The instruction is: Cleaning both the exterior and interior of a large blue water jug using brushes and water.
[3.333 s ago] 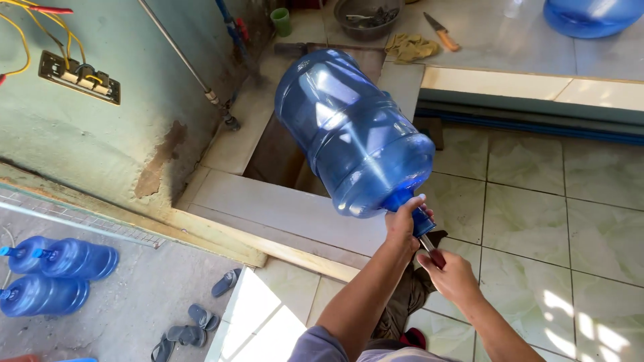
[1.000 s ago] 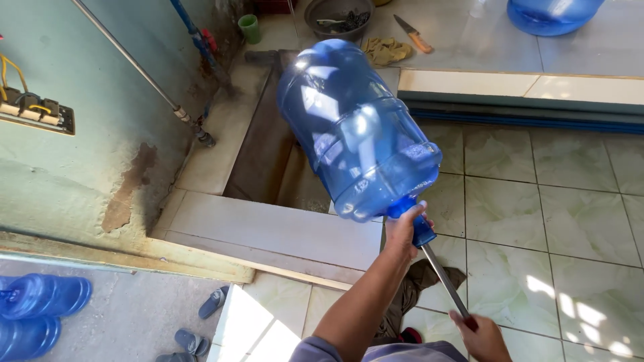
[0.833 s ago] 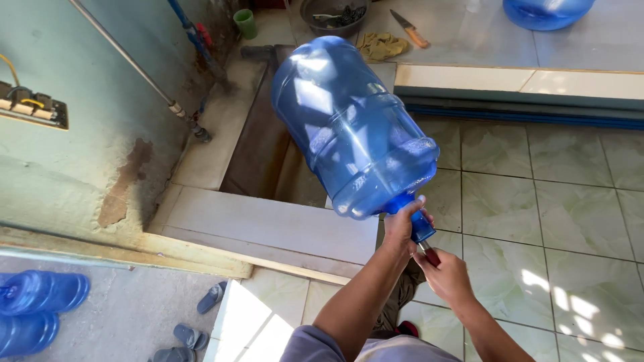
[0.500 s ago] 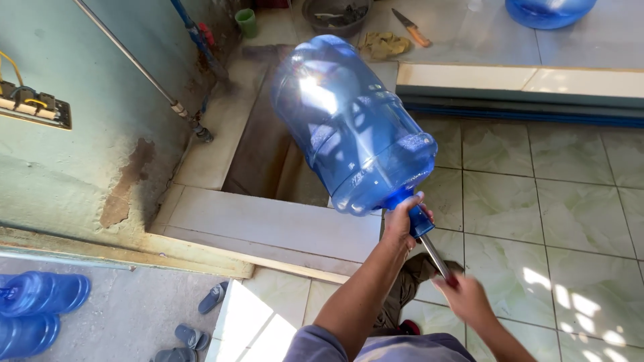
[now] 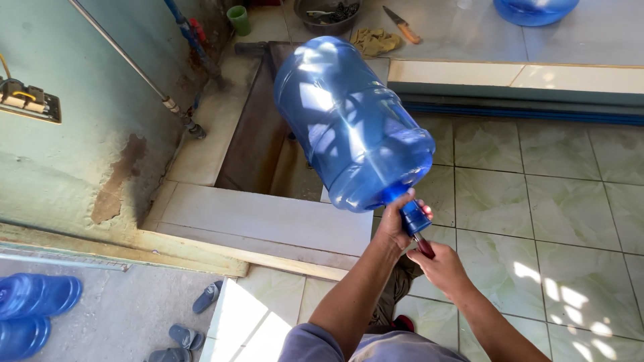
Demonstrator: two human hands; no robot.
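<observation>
We see the left hand (image 5: 396, 224) wrapped closed around the neck of a big blue water jug (image 5: 352, 124), the fingers curled tight just where the shoulder narrows to the dark blue cap (image 5: 414, 216). Just beside it, the right hand (image 5: 439, 265) is clenched on the reddish handle of a thin rod (image 5: 424, 245) whose upper end runs into the jug's mouth; how far it reaches inside we cannot tell. The two hands sit close together, nearly touching at the cap. The jug is held in the air, tilted with its mouth low toward us and its base raised up and away, so its body hangs above the edge of a sunken trough (image 5: 258, 144) in the floor and the pale tiled ledge (image 5: 261, 218) in front of it. To the right lies a floor of light green tiles (image 5: 570, 208), with sun patches on it. Beyond the trough we make out a green cup (image 5: 237, 19), a dark bowl (image 5: 329, 13), a crumpled yellowish cloth (image 5: 374, 41) and a knife (image 5: 401, 24) with a wooden handle on the wet counter, and part of another blue jug (image 5: 535, 10) at the top edge. At far left, more blue jugs (image 5: 33, 312) lie on their sides on grey ground, near a few sandals (image 5: 201, 312).
</observation>
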